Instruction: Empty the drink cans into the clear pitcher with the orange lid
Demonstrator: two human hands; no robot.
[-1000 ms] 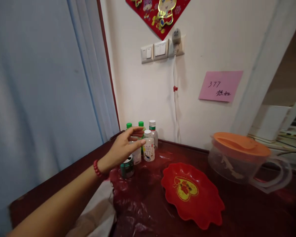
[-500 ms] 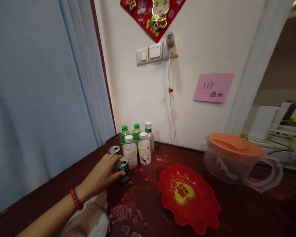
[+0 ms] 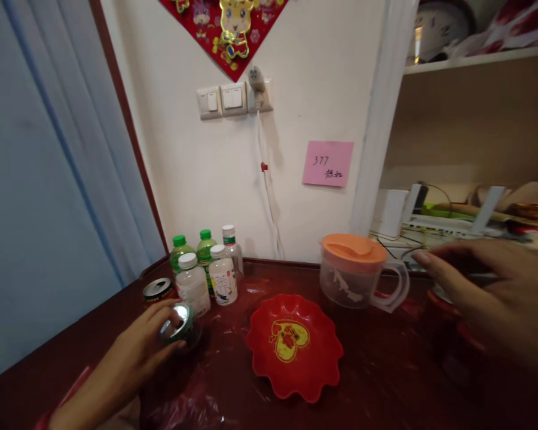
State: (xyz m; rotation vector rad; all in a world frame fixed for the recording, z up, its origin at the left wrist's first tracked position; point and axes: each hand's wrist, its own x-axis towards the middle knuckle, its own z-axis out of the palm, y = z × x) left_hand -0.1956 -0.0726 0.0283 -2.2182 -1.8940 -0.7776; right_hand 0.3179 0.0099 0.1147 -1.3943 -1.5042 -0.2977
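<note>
My left hand point(image 3: 132, 355) has its thumb and fingers around a small green drink can point(image 3: 185, 319) with an opened silver top. The can leans toward my fingers. Behind it stand a dark can point(image 3: 158, 291), a clear white-capped bottle point(image 3: 193, 289) and a white-labelled bottle point(image 3: 223, 280). Two green-capped bottles point(image 3: 205, 245) and another clear bottle point(image 3: 233, 248) are at the back of this group. At the right edge, my right hand point(image 3: 488, 292) hovers over a red container point(image 3: 439, 304) with a silvery top, mostly covered by the hand. Its fingers look apart, slightly blurred.
A red scalloped plate point(image 3: 314, 358) lies mid-table on the dark red tabletop point(image 3: 233, 382). Behind it to the right is a clear jug point(image 3: 349, 286) with an orange lid. A power cord point(image 3: 266, 197) hangs down the wall, and shelves point(image 3: 475, 65) stand at the right.
The view has swung to the right. My right hand has come into view at the right edge. The green can now tilts in my left hand, nearer to me.
</note>
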